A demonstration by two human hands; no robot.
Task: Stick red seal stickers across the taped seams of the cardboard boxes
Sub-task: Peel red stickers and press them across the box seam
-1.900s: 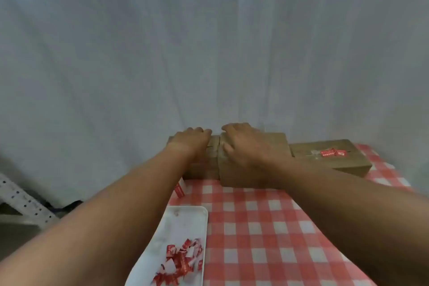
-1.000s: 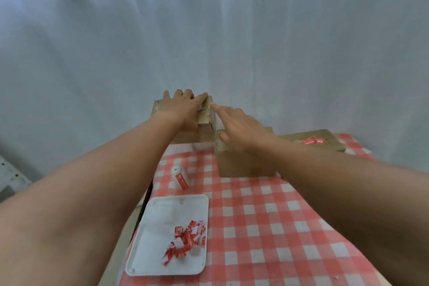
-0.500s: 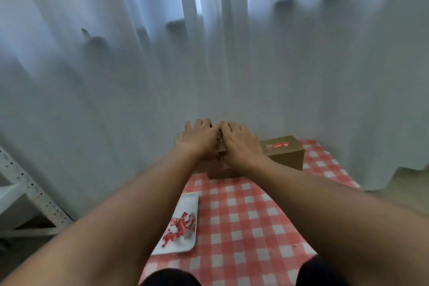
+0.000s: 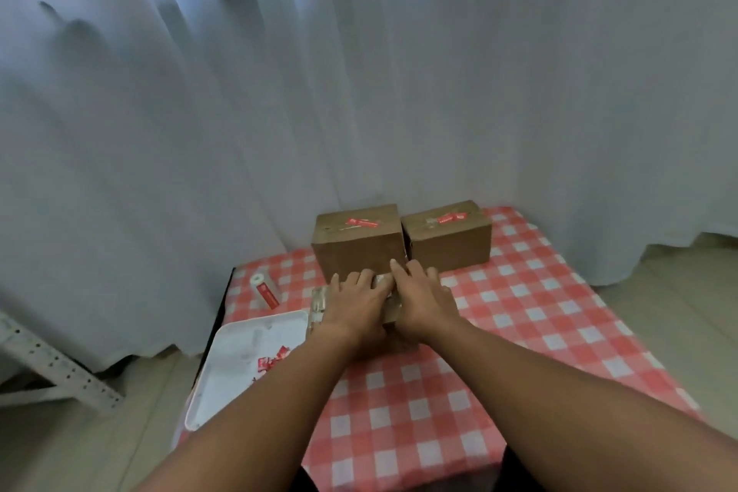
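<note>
A small cardboard box (image 4: 318, 304) with shiny tape on top sits on the checked cloth, just right of the tray. My left hand (image 4: 356, 302) and my right hand (image 4: 424, 296) lie side by side on its top, fingers spread, gripping it; they hide most of the lid. Behind it stand two brown boxes, the left one (image 4: 359, 252) and the right one (image 4: 449, 244), each with red seal stickers (image 4: 361, 222) across its taped seam. A roll of red stickers (image 4: 264, 289) lies at the back left.
A white tray (image 4: 239, 336) with red sticker scraps (image 4: 272, 362) sits at the table's left edge. The red-and-white checked cloth (image 4: 519, 312) covers the table. White curtains hang close behind the boxes. A metal shelf frame (image 4: 48, 371) stands on the floor to the left.
Both hands have brought the small taped box from the back of the table toward me, in front of the left stickered box. The camera view has pulled back and tilted down.
</note>
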